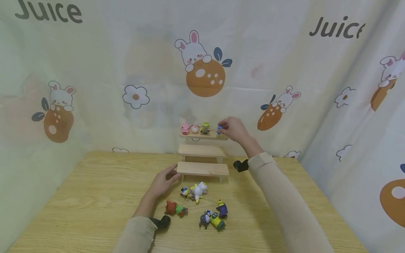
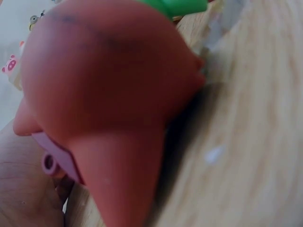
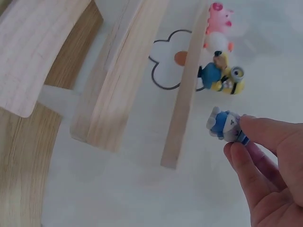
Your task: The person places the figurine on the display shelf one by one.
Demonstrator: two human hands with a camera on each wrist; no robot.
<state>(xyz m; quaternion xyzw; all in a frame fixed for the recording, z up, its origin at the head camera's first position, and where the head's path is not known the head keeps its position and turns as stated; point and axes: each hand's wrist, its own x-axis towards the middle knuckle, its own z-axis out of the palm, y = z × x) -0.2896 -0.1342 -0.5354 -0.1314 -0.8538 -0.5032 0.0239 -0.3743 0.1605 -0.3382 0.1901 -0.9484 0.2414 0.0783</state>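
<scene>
My right hand pinches a small blue-and-white figurine by one end between thumb and fingers. The figurine is at the right end of the top step of a three-step wooden display stand. On that step stand a pink pig figurine, a white chicken-like figurine and a yellow minion figurine. At the stand's lowest step, my left hand rests against the left end with fingers loosely extended. A red-brown figurine fills much of the left wrist view, lying close below that hand.
On the wooden table, several figurines lie in front of the stand: a white one, a purple-and-yellow one and a green-and-yellow one. A printed curtain hangs behind. Black wrist devices show beside both sleeves.
</scene>
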